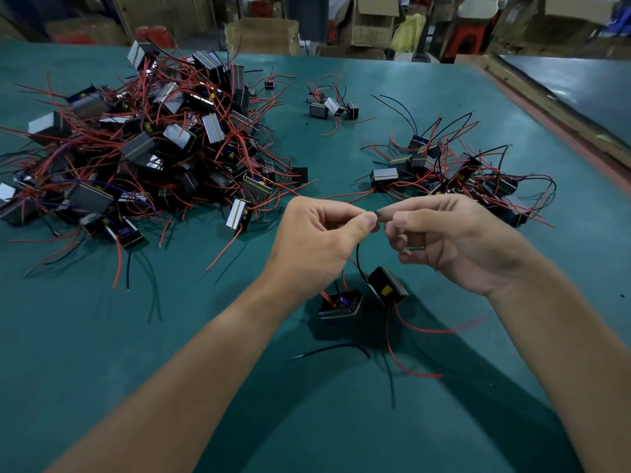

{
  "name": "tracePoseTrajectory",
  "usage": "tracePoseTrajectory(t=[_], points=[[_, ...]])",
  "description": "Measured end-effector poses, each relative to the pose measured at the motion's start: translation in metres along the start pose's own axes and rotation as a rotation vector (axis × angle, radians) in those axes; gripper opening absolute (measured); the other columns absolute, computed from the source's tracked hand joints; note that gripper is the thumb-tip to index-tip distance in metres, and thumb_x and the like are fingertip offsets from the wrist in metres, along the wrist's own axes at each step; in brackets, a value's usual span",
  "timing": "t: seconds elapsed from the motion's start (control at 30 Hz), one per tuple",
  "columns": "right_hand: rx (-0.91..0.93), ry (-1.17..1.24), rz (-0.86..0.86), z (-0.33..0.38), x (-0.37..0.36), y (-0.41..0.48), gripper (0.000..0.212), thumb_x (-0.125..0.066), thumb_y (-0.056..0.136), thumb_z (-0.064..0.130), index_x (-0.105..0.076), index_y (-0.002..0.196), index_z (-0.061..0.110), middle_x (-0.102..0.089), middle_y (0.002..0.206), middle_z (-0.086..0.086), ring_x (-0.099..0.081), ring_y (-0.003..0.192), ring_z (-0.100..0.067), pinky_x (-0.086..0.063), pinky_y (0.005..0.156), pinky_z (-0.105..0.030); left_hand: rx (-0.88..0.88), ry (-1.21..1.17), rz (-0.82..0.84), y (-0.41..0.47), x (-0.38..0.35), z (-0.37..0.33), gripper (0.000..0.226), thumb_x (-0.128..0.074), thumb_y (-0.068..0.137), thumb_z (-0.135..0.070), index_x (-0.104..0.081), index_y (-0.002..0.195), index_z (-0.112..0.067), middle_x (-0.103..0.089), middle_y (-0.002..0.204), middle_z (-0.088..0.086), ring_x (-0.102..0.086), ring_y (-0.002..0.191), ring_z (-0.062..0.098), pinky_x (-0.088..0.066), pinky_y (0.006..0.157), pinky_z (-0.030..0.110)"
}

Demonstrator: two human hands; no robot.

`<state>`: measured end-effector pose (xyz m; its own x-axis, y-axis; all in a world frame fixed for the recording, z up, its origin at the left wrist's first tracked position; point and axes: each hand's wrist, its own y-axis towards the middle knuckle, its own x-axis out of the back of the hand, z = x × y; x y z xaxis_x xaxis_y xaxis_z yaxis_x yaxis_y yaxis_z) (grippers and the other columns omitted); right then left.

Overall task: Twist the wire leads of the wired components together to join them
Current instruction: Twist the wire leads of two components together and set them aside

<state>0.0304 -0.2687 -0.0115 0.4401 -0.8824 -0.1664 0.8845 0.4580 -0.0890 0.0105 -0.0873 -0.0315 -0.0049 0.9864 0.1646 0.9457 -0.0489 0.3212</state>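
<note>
Left hand: Your left hand [321, 233] is at the centre of the frame. Its thumb and forefinger pinch the wire ends, and the other fingers curl under.
Right hand: Your right hand [454, 240] faces it from the right and pinches the same wire ends between thumb and forefinger. Its remaining fingers are loosely curled.
Wire ends: The wire ends [378, 215] show only as a dark tip between your fingertips, which almost meet. They are too small to tell whether the strands are twisted.
Black lead: A black lead [358, 256] drops from the pinch towards the two components below.
First component: The first component [341, 303] is a black block with blue and red at its top, at lower centre under your left wrist.
Second component: The second component [387, 286] is just to its right, tilted, with a yellow patch on its face. You cannot tell whether either one rests on the mat or hangs.
Red leads: Two red leads [437, 331] trail from the second component towards the lower right.
Black wire: A curved black wire [334, 349] lies below both components.
Large pile: A large pile [153, 148] of similar parts with tangled red wires fills the upper left.
Smaller pile: A smaller pile [454, 169] lies right of centre, just beyond your right hand.
Small group: A small group [333, 105] of parts lies at upper centre.
Mat: A green mat [102, 336] covers the table.
Boxes: Cardboard boxes [263, 34] line the top edge.
</note>
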Motion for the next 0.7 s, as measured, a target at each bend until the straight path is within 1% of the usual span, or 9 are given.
tracePoseTrajectory(t=[0.03,0.07,0.17,0.23,0.27,0.37,0.47,0.6,0.7], points=[[-0.046,0.020,0.002,0.000,0.000,0.000,0.020,-0.075,0.066,0.013,-0.080,0.085,0.010,-0.070,0.072,-0.002,-0.060,0.058,-0.009,-0.052,0.053,-0.019,-0.009,0.019,-0.011,0.000,-0.001,0.001,0.017,-0.068,0.088,-0.011,-0.077,0.073,-0.009,-0.056,0.061,0.004,-0.046,0.060,0.013,-0.036,0.059,0.027],[-0.088,0.045,0.000,0.000,-0.002,0.001,0.021,-0.070,0.067,0.018,-0.080,0.085,0.011,-0.069,0.072,0.000,-0.061,0.059,-0.007,-0.053,0.053,-0.018,-0.023,0.046,-0.026,0.000,-0.001,0.002,0.019,-0.067,0.087,-0.015,-0.076,0.072,-0.009,-0.053,0.060,0.005,-0.042,0.059,0.014,-0.033,0.055,0.030],[-0.164,0.195,0.013,0.002,-0.004,0.000,0.021,-0.059,0.075,0.021,-0.079,0.077,0.014,-0.066,0.070,0.002,-0.060,0.057,-0.007,-0.052,0.052,-0.018,-0.065,0.198,-0.084,-0.001,0.001,0.005,0.025,-0.066,0.088,-0.016,-0.071,0.067,-0.002,-0.036,0.050,-0.001,-0.028,0.047,0.010,-0.023,0.045,0.022],[-0.128,0.213,0.005,0.006,-0.003,-0.002,0.021,-0.058,0.077,0.023,-0.077,0.075,0.016,-0.066,0.069,0.002,-0.061,0.057,-0.008,-0.052,0.052,-0.020,-0.062,0.223,-0.086,-0.001,0.001,0.005,0.025,-0.068,0.088,-0.013,-0.070,0.066,0.000,-0.034,0.049,0.000,-0.026,0.046,0.010,-0.023,0.045,0.021],[-0.073,0.114,-0.061,0.007,0.000,-0.001,0.018,-0.060,0.079,0.020,-0.077,0.075,0.015,-0.068,0.070,0.001,-0.061,0.057,-0.009,-0.053,0.053,-0.020,-0.045,0.182,-0.066,-0.001,0.002,0.003,0.024,-0.068,0.088,-0.011,-0.071,0.067,-0.001,-0.036,0.049,0.000,-0.027,0.046,0.010,-0.022,0.046,0.021],[0.148,-0.303,-0.283,0.003,0.005,0.000,0.015,-0.065,0.086,0.001,-0.074,0.079,0.012,-0.070,0.068,-0.002,-0.060,0.056,-0.009,-0.056,0.057,-0.023,0.042,0.030,0.014,0.000,0.002,0.000,0.022,-0.068,0.089,-0.008,-0.074,0.068,-0.009,-0.038,0.044,-0.006,-0.026,0.042,0.008,-0.022,0.045,0.018],[0.300,-0.421,-0.209,-0.001,-0.001,0.000,0.018,-0.070,0.081,-0.006,-0.074,0.082,0.012,-0.071,0.070,-0.004,-0.061,0.061,-0.012,-0.056,0.059,-0.024,0.172,-0.145,0.107,0.001,0.005,-0.001,0.027,-0.066,0.089,-0.007,-0.074,0.065,-0.013,-0.030,0.040,-0.007,-0.020,0.037,0.006,-0.018,0.040,0.014],[0.395,-0.482,-0.108,-0.002,-0.008,-0.002,0.010,-0.076,0.072,0.014,-0.075,0.081,0.013,-0.073,0.076,-0.014,-0.062,0.065,-0.017,-0.055,0.061,-0.027,0.266,-0.209,0.231,0.003,0.011,-0.003,0.026,-0.066,0.088,-0.014,-0.074,0.063,-0.014,-0.028,0.038,-0.006,-0.019,0.035,0.006,-0.015,0.041,0.014],[0.429,-0.509,-0.100,0.000,-0.006,-0.003,0.012,-0.076,0.070,0.018,-0.075,0.080,0.011,-0.072,0.072,-0.013,-0.061,0.060,-0.014,-0.053,0.060,-0.023,0.316,-0.216,0.276,0.003,0.012,-0.005,0.019,-0.069,0.077,-0.024,-0.074,0.061,-0.015,-0.026,0.035,-0.007,-0.019,0.034,0.006,-0.013,0.042,0.016]])
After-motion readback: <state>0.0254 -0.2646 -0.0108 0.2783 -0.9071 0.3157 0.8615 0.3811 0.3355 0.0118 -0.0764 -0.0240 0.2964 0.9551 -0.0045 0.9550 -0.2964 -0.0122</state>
